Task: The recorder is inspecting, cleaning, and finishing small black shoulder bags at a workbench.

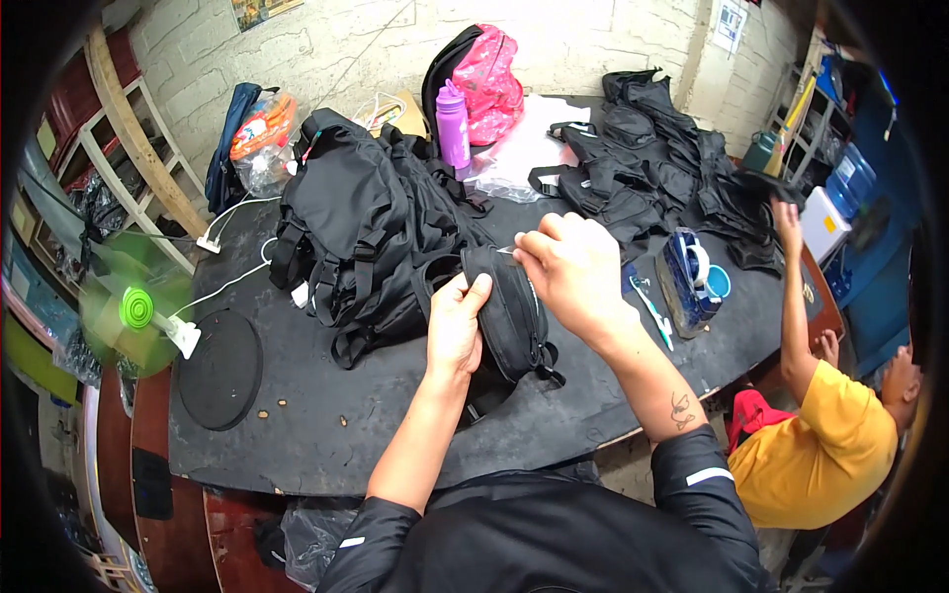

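My left hand [457,321] is closed on the edge of a small black zippered bag [514,321], its thumb lying on top of the fabric. This bag rests on the dark table against a larger black backpack [361,198]. At the bag's upper edge, my right hand [573,272] is closed in a pinch. A thin, pale, pointed tip pokes out from its fingers toward the fabric; the rest is covered by the hand, so its kind cannot be told. Buckles and straps hang from the backpack's side.
A purple bottle [453,128] and a pink backpack [486,89] stand at the back. More black bags [643,158] lie at right, near a tape dispenser [689,282] and toothbrush [652,311]. A green fan [138,306] is at left. A person in yellow [820,445] reaches over the right edge.
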